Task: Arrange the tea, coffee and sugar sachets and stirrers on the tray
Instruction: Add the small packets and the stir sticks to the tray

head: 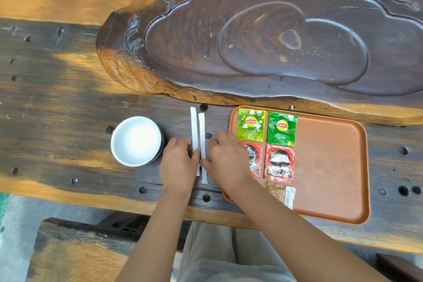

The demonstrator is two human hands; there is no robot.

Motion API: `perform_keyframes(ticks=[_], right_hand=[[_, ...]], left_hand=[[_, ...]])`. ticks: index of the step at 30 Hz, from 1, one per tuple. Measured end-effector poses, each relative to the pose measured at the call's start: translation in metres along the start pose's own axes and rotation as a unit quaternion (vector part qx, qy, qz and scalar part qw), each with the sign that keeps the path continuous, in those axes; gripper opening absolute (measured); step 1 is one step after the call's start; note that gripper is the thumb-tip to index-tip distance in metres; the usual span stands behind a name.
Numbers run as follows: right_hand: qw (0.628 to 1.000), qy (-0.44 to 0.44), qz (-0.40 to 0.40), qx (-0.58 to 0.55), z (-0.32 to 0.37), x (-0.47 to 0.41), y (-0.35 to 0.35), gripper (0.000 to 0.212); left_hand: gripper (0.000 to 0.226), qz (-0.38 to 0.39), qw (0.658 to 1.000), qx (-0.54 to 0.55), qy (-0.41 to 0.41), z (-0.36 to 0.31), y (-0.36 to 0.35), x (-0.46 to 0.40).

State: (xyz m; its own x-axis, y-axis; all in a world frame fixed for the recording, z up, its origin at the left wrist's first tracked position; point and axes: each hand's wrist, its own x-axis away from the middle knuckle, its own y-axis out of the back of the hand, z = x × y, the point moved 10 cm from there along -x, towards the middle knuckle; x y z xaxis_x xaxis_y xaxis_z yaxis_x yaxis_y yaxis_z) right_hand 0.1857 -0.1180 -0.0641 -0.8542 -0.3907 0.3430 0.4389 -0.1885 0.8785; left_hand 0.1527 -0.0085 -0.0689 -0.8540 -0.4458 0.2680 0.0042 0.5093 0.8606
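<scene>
An orange-brown tray [332, 167] lies at the right of the wooden table. On its left part sit two green Lipton tea sachets [251, 125] [282, 128], two red Nescafe coffee sachets [254, 160] [279, 163] below them, and a brown sugar sachet [280, 193] partly under my right forearm. Two white paper-wrapped stirrers [194, 130] [202, 135] lie side by side on the table left of the tray. My left hand [179, 162] pinches the left stirrer's lower part. My right hand [225, 158] touches the right stirrer with its fingertips.
A white bowl [136, 141] on a dark saucer stands left of the stirrers. A large carved dark wood tea board [263, 41] fills the far side behind the tray. The table's near edge runs just below my wrists, with a bench beneath.
</scene>
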Motion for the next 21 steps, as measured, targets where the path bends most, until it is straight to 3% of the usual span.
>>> perform_keyframes(ticks=[6,10,14,16,21], right_hand=[[0.997,-0.057,0.053,0.027,-0.002,0.001,-0.019,0.028],[0.995,-0.094,0.016,-0.019,0.0,0.0,-0.017,0.043],[0.994,-0.093,0.052,-0.035,0.005,0.0,-0.021,0.006],[0.991,-0.106,0.059,-0.052,-0.001,0.001,-0.021,0.01],[0.98,-0.143,0.036,-0.131,-0.021,0.008,-0.01,0.015]], left_hand=[[0.015,0.002,1.0,-0.006,0.019,0.009,-0.003,-0.006],[0.019,0.014,0.997,0.028,0.069,0.021,-0.008,-0.008],[0.017,0.029,0.995,0.027,0.087,0.019,-0.006,-0.009],[0.004,0.034,0.994,0.027,0.097,0.019,-0.003,-0.009],[0.002,0.033,0.993,0.031,0.106,0.018,0.002,-0.003]])
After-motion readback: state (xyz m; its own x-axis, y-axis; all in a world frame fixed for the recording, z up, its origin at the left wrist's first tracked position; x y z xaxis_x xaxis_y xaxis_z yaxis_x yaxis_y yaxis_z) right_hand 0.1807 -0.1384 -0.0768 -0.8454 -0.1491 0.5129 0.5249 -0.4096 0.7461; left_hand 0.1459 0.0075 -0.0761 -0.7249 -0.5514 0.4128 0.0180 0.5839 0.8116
